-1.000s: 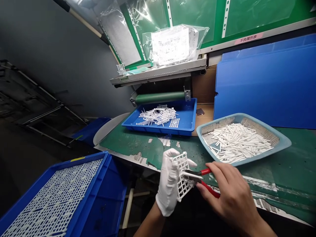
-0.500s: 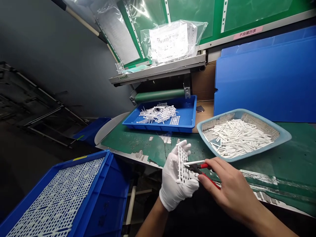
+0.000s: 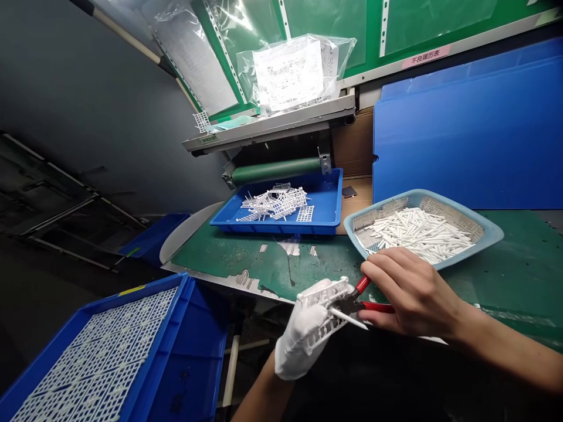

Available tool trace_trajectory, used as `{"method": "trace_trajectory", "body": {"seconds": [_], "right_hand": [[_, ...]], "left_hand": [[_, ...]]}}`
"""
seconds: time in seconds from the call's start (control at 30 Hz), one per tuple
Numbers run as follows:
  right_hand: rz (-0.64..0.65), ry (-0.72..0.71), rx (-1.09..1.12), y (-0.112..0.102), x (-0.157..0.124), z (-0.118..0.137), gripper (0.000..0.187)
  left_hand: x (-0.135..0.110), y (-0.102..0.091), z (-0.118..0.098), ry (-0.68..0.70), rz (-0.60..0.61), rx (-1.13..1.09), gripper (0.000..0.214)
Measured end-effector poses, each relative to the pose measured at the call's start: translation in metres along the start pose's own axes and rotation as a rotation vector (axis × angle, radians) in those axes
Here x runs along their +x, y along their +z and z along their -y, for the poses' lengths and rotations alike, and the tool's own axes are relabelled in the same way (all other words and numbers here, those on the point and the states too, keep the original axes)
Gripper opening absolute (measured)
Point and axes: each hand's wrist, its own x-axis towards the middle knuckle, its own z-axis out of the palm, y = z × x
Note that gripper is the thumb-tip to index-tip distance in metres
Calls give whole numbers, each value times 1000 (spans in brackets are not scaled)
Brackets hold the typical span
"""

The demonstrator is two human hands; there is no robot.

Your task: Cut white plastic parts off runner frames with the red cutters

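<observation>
Jutting from a white grid (image 3: 319,340), a slim white peg (image 3: 349,318) is pointed down and rightward along its length, its base near the gloved left hand (image 3: 295,337) and its tip below the bare right hand (image 3: 407,293). The grid is held tilted at the bench's front edge, gloved fingers closed around it. Red-handled pliers (image 3: 350,303) are gripped in the right hand, its forearm reaching in from the right; their nose is placed just beside the peg's base, though contact cannot be told. Flat-laid grids (image 3: 101,346) are held in a blue crate (image 3: 189,334) near the front left corner of the bench (image 3: 246,252). Farther back, loose white pegs (image 3: 422,228) are kept in a pale blue basket (image 3: 490,233) toward the right side, and piled grids (image 3: 281,203) in a blue tray (image 3: 325,199) by the rear edge.
</observation>
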Motion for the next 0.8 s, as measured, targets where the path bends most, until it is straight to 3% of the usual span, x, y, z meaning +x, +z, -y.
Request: {"method": "trace_trajectory", "body": {"seconds": [0.1,0.3,0.57,0.7,0.8], "right_hand": [[25,45,-24,2,-5,-1,48],[65,-9,-80,-4,-10,-15,52],[93,-83,-113,-7,-11,-31,57],[92,-62,-124,-6,-13,-31,58],[84,-26,-129,-5,-15,-29,56]], "left_hand": [[5,6,5,-10,-47,-79,38],[17,9,-3,-93,5,-140,35],[27,21,-7,-147,-16,67,36],[27,33,-10,-145,-85,101,55],[29,35,-10,-92,-87,103,57]]}}
